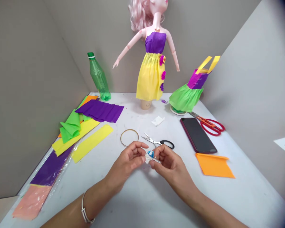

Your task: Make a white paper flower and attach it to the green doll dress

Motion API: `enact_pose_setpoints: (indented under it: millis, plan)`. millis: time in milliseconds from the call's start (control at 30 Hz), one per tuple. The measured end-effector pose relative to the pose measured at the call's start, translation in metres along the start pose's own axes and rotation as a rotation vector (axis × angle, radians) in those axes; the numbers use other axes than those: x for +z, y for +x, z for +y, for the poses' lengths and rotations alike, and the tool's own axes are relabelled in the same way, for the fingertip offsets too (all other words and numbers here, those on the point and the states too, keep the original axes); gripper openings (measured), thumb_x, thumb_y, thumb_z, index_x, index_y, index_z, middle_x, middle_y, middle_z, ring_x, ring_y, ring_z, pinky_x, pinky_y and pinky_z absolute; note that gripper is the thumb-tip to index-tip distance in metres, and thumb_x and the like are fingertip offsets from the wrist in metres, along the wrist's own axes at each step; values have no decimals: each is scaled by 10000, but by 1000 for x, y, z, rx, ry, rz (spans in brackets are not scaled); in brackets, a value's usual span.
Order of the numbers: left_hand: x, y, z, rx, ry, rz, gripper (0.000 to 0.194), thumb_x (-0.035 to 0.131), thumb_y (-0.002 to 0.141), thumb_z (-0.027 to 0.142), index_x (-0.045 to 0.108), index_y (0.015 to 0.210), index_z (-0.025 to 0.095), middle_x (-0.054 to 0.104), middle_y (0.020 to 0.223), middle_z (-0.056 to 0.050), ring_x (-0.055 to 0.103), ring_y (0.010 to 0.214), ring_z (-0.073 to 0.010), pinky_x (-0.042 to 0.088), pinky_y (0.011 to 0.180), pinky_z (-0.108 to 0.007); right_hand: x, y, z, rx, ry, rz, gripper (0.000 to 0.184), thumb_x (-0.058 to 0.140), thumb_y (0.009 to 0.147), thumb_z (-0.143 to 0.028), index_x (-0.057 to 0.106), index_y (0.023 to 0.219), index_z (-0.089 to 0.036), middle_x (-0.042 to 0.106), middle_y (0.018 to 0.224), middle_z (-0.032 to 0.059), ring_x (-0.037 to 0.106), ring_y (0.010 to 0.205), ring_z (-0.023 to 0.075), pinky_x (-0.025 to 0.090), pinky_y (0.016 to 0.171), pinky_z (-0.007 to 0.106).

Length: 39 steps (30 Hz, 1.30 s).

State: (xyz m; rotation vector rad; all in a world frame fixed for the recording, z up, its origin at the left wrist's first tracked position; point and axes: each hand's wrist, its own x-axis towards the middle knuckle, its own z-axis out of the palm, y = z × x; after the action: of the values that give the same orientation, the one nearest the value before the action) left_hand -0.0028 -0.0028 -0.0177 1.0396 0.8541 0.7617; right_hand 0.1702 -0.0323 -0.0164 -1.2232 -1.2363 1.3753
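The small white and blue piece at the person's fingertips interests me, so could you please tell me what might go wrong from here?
The small white and blue piece, pinched by the right hand with the left hand beside it, might slip or crumple. The silver black-handled scissors lie blades parted beyond the hands, so one could get nicked.

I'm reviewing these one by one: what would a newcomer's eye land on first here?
Probably the pink-haired doll at the back centre, in a purple top and yellow skirt with flowers down one side. Next might come the small green-skirted dress to its right in the picture. Then, at front centre, the left hand and right hand meet at a small white-and-blue piece.
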Motion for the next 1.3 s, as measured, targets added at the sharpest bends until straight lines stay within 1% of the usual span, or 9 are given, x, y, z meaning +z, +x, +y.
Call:
enact_pose_setpoints:
  millis: [200,367,500,633,833,1133,1300]
  plan:
    - [1,1,1,-9,-18,1,280,657,821,258,583,1090,234,537,885,1,507,841,-149,385,793,-265,1,1,0,6,27,-10,166,652,832,-254,492,806,-216,495,766,-31,455,725,134,371,630,252]
    - [1,0,0,-20,-22,13,280,653,829,247,578,1098,228,552,868,5,520,830,-143,388,798,-265,-1,-1,0,-3,14,-9,148,648,846,-258,509,819,-217,525,802,-25,475,740,132,384,649,250]
    - [-2,0,0,-22,-36,31,265,646,830,241,586,1087,224,531,855,11,501,828,-137,382,799,-266,-3,0,-1,-4,27,6,137,634,863,-275,516,825,-218,551,834,-21,497,733,127,398,664,252]
    - [-2,1,0,-18,-45,39,267,644,829,242,585,1089,232,524,873,11,491,836,-137,379,808,-273,-3,1,-2,13,59,4,160,646,855,-289,513,806,-215,558,812,-21,499,712,127,401,660,257]
    - [-2,1,0,-37,-6,22,307,668,811,248,580,1105,250,508,922,7,491,902,-150,368,826,-270,-3,3,-4,27,108,15,208,679,836,-304,498,792,-210,564,812,-24,517,707,120,406,666,256]
    - [-2,3,-1,-29,12,21,302,678,817,247,571,1099,255,502,884,23,491,833,-122,370,777,-239,-3,3,-1,22,122,0,200,674,840,-306,504,798,-210,566,793,-28,502,698,118,400,653,255]
    - [-3,2,-1,-12,19,0,320,693,808,259,573,1104,267,511,919,21,506,884,-133,372,792,-239,-3,3,-3,21,120,14,199,680,835,-297,506,797,-208,570,799,-29,511,696,112,405,655,249]
